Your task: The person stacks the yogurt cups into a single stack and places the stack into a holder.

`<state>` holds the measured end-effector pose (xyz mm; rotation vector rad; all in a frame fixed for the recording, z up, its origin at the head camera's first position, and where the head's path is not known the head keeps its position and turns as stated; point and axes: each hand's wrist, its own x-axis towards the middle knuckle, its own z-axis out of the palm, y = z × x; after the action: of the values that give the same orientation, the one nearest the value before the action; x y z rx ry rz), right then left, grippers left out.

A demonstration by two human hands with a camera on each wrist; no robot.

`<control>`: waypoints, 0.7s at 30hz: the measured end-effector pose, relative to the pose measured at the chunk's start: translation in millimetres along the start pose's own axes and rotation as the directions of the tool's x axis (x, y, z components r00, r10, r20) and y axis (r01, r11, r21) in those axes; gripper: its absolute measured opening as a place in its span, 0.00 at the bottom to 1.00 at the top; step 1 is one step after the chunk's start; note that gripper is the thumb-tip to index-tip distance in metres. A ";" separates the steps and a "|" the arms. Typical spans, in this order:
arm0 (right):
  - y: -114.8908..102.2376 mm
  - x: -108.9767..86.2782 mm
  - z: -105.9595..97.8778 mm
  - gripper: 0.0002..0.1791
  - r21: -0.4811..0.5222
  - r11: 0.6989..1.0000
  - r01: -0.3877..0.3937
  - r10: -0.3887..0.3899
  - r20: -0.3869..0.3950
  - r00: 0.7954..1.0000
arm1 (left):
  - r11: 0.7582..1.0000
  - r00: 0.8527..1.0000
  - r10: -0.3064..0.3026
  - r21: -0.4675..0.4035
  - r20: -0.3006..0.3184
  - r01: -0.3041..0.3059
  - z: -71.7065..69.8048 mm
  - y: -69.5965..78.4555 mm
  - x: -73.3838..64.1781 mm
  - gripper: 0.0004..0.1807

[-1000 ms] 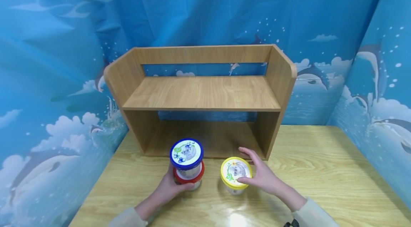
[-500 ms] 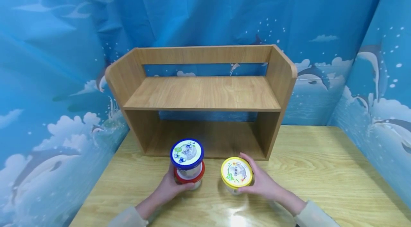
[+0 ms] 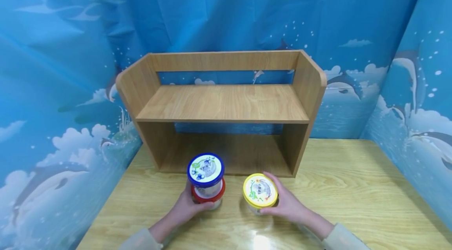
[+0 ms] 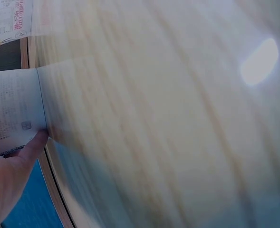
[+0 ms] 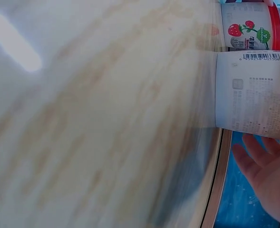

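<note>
A tub with a blue lid (image 3: pixel 206 168) printed with blueberries stands on top of a red-lidded tub (image 3: pixel 219 194), in the head view. My left hand (image 3: pixel 185 205) grips the red-lidded tub from the left, its thumb along the near side. To the right stands a tub with a yellow lid (image 3: pixel 260 190). My right hand (image 3: pixel 290 202) holds it from the right, fingers at the far side and thumb at the near side. Strawberries show on the red-lidded tub (image 5: pixel 248 29) in the right wrist view. The left wrist view shows my left thumb (image 4: pixel 35 145) against a white printed wall.
Behind the tubs a two-level wooden shelf (image 3: pixel 222 103) stands on the wood-grain table (image 3: pixel 339 179). Its lower front edge lies just beyond them. Blue curtains (image 3: pixel 226 10) with dolphins hang behind and at both sides.
My right hand has closed in on the yellow-lidded tub, its thumb moving off the lid to the near side. The left hand and the stacked tubs have stayed put.
</note>
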<state>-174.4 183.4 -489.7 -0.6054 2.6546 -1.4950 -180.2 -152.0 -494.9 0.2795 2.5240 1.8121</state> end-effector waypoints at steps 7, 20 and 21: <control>0.5 0.7 1.2 0.64 0.009 1.000 -0.026 0.026 -0.004 1.000 | 0.999 1.000 0.021 0.024 -0.009 -0.020 0.5 -0.7 0.1 0.62; -1.3 -0.4 1.6 0.63 0.012 0.999 -0.031 0.031 -0.018 0.999 | 1.000 1.000 -0.020 0.008 0.003 0.020 -0.4 0.9 0.2 0.61; -2.1 -0.4 0.7 0.62 0.016 0.999 -0.028 0.029 -0.020 0.999 | 1.000 1.000 -0.024 0.004 0.003 0.023 -0.4 1.5 0.2 0.61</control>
<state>-173.3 182.0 -488.5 -0.5519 2.6522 -1.5207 -180.2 -151.9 -493.4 0.2514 2.5182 1.7973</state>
